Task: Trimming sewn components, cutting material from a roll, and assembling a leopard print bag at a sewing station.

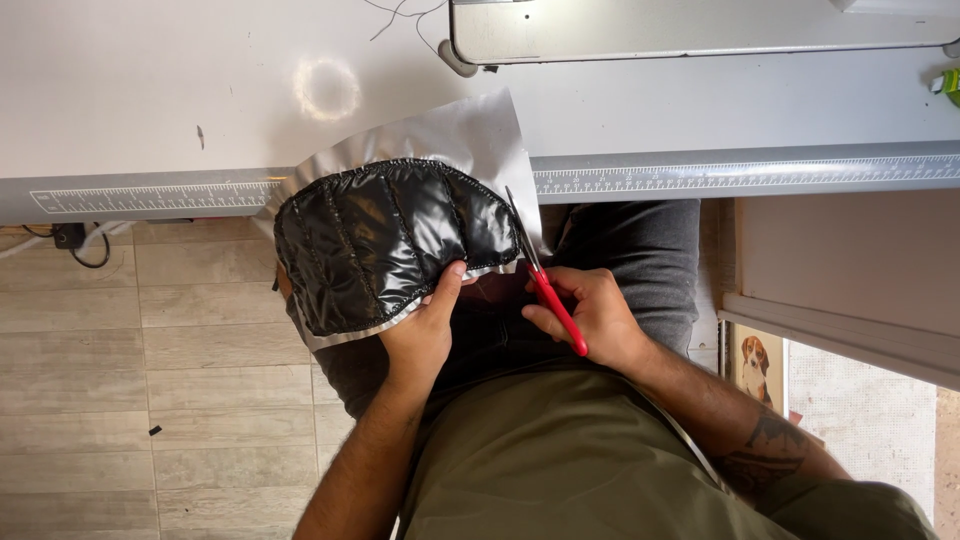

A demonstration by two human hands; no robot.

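Left hand (425, 330): we see it gripping the lower edge of the black quilted piece (385, 245), thumb pressed on the shiny top face, fingers hidden underneath; the grip is clamped on the cloth.

Right hand (590, 315): it is curled around the red handles of the scissors (545, 285), fingers closed tight on them, just beside the left hand.

Scissors: the dark blades point up and away from us, along the right edge of the quilted piece; the tips lie against the silver lining (470, 135). We cannot tell how far the blades stand apart.

Quilted piece: black, glossy, stitched in padded ribs, roughly curved in outline. It is held in the air over our lap, in front of the table (150, 80) edge, with its upper part overlapping that edge.

Silver lining: it sticks out past the black piece as a broad flap at the top right, lying on the table, and as a thin strip along the lower edge.

Table: white top, with a printed ruler (740, 175) running along its front edge.

Machine (700, 25): its pale base sits at the far side of the table, well apart from the hands.

Floor (150, 380): pale wood-look planks to our left.

Picture (757, 362): a small dog image under the table to our right.
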